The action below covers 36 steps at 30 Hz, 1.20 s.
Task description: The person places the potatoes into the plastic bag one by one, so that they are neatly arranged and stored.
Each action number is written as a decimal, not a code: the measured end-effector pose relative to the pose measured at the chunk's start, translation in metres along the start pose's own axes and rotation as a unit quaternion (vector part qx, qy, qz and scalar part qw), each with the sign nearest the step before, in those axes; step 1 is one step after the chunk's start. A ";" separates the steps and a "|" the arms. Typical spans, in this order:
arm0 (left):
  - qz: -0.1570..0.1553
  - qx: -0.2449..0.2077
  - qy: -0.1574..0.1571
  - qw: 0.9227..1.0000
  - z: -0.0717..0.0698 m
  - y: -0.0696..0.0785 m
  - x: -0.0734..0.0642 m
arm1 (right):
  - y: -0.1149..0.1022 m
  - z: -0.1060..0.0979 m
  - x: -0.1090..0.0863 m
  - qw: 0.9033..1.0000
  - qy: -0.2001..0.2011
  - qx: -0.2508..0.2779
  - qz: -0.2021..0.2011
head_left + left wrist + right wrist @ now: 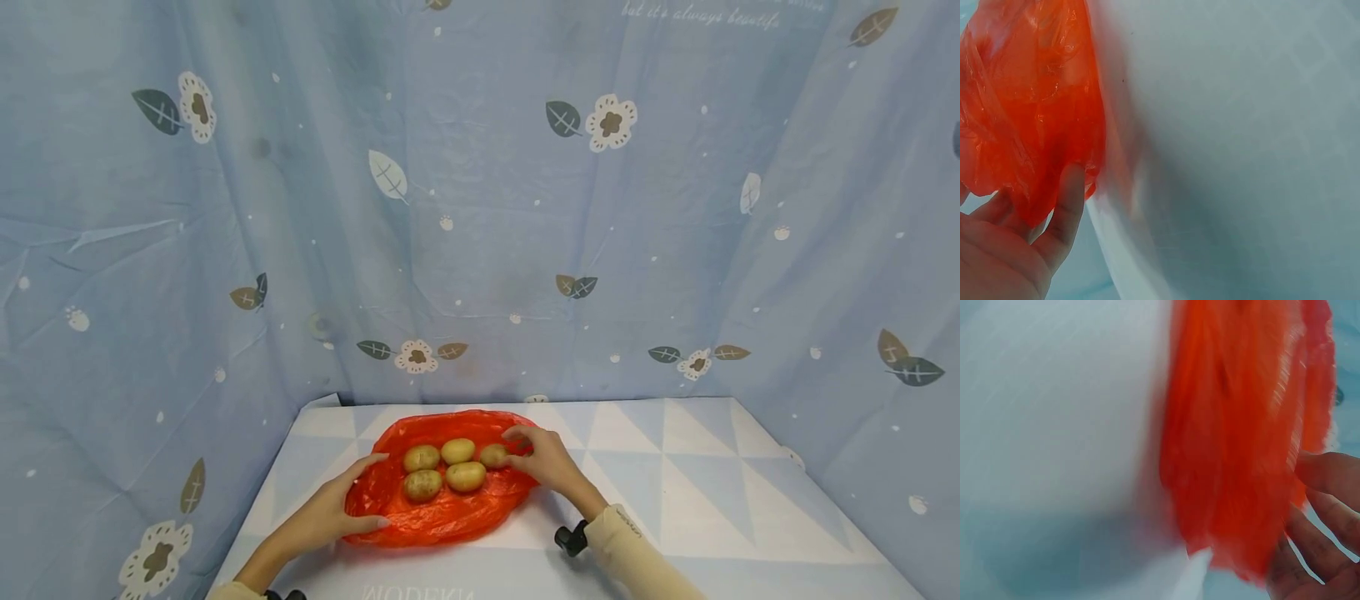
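Observation:
A red plastic bag (420,533), its mouth spread wide and facing up, lies on the table. Several potatoes (466,477) sit inside it. At the bag's left side is my left hand (326,510), thumb and fingers spread apart. In the left wrist view its thumb (1069,200) touches the red plastic, while the other fingers are partly hidden behind the bag. My right hand (551,458) reaches over the right rim, its thumb close to the rightmost potato (494,456); contact is unclear. In the right wrist view, its fingers lie beside the blurred bag (1235,456).
A white and pale-blue triangle-patterned cloth covers the table (675,492). Blue curtains (480,208) with leaves and flowers stand behind and at both sides. A black wrist device (572,539) sits at the right sleeve (637,558).

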<state>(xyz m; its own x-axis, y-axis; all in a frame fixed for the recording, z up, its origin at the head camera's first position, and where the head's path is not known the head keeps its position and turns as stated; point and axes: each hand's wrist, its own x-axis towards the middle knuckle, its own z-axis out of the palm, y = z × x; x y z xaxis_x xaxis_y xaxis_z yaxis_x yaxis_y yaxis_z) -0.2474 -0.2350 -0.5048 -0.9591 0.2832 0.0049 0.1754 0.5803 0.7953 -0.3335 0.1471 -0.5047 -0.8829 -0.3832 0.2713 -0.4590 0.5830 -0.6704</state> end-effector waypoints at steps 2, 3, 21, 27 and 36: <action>0.000 0.003 0.004 1.000 0.000 0.000 0.001 | 0.001 -0.011 -0.005 1.000 0.013 0.011 0.001; -0.001 0.002 0.006 1.000 -0.001 0.001 0.001 | 0.003 -0.017 -0.008 1.000 0.020 0.015 0.001; 0.085 0.110 0.119 0.983 -0.023 0.020 0.008 | 0.037 -0.132 -0.082 0.987 0.131 -0.083 0.051; 0.147 0.204 0.149 0.956 -0.024 0.023 0.011 | 0.037 -0.159 -0.108 0.978 0.157 -0.114 0.072; 0.159 0.326 0.157 0.918 -0.026 0.032 0.004 | 0.034 -0.172 -0.132 0.971 0.123 -0.182 0.099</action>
<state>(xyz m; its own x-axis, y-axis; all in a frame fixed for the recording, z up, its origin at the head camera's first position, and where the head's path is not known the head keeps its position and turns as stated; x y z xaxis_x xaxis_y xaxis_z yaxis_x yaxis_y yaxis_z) -0.2512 -0.2350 -0.4642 -0.8349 0.3429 0.4305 0.4556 0.8694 0.1911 -0.2494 0.3410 -0.4444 -0.9341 -0.0815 0.3476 -0.2427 0.8590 -0.4508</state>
